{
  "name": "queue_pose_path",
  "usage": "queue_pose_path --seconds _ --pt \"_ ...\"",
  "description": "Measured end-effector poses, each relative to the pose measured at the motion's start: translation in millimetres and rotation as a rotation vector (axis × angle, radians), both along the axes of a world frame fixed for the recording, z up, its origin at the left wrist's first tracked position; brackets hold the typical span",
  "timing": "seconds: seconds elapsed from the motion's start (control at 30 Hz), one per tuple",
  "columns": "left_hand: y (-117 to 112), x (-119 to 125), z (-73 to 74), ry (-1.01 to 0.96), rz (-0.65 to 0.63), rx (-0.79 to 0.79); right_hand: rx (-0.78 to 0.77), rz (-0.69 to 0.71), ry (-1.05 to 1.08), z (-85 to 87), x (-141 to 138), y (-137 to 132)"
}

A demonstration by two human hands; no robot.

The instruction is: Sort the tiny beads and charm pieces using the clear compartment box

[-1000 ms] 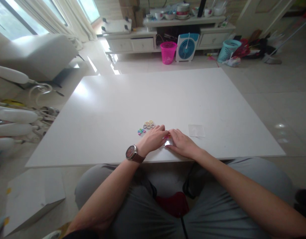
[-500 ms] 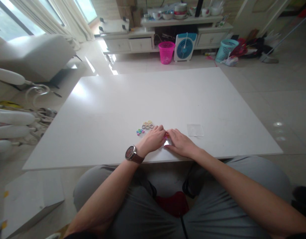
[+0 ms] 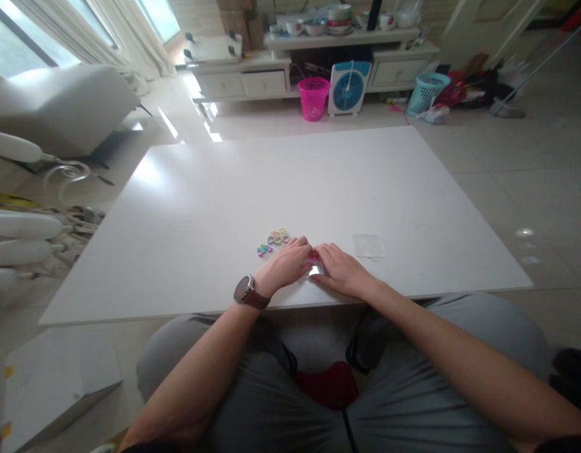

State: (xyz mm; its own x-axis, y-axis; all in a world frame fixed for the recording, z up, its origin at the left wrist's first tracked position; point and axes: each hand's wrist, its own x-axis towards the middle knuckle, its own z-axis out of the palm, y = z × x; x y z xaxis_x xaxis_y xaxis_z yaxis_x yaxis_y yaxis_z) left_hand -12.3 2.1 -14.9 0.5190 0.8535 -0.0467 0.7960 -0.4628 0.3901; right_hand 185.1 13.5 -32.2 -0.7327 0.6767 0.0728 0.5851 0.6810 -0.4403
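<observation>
Near the front edge of the white table [image 3: 252,182], my left hand [image 3: 294,259] and my right hand [image 3: 340,269] almost meet. Between them is a small clear plastic box [image 3: 315,270] with pink pieces [image 3: 313,257] at its far end. My right hand is closed around the box's right side. The left fingers are bent and pinched over the pink pieces; what they grip is hidden. Left of my hands lie several pale ring-shaped hair ties [image 3: 277,237] and a cluster of small colourful pieces [image 3: 264,250]. A flat clear plastic lid [image 3: 368,246] lies to the right.
A brown-strapped watch [image 3: 250,292] is on my left wrist. Beyond the table stand a pink basket [image 3: 313,100], a blue box fan [image 3: 349,88] and a turquoise basket [image 3: 427,94]. White chairs [image 3: 26,226] are at the left, and a white box [image 3: 63,384] sits below the table edge.
The view has shifted slightly. My hands stay around the clear box, with the left fingers changing position a little over the pink pieces. The hair ties and lid stay put.
</observation>
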Motion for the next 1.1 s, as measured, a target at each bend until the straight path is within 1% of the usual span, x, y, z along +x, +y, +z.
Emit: queue_pose_path --seconds 0.2,0.37,0.47,0.7,0.77,0.93,1.0,1.1 --pt "-1 6 -2.8 -0.057 0.054 0.008 -0.005 0.003 0.006 -0.4 0 1" --pt "-1 12 0.4 -0.086 0.137 -0.026 0.001 0.001 0.007 -0.6 0 1" --pt "-1 12 0.8 -0.100 0.158 -0.030 0.006 0.005 0.001 -1.1 -1 1" --pt "2 6 -7.0 -0.251 0.220 -0.021 -0.004 -0.001 0.007 -1.4 -1 1" --pt "4 3 -3.8 -0.281 0.234 -0.020 -0.001 -0.001 0.005 -1.0 -1 0" --pt "6 -3 12.0 -0.330 0.318 -0.068 -0.003 -0.012 0.009 -0.1 -1 -1" --pt "7 -4 15.3 -0.396 0.318 -0.079 -0.010 -0.013 0.010 -0.5 0 -2" --pt "7 -5 16.3 -0.493 0.293 -0.086 -0.031 -0.011 0.037 -1.5 1 -1"
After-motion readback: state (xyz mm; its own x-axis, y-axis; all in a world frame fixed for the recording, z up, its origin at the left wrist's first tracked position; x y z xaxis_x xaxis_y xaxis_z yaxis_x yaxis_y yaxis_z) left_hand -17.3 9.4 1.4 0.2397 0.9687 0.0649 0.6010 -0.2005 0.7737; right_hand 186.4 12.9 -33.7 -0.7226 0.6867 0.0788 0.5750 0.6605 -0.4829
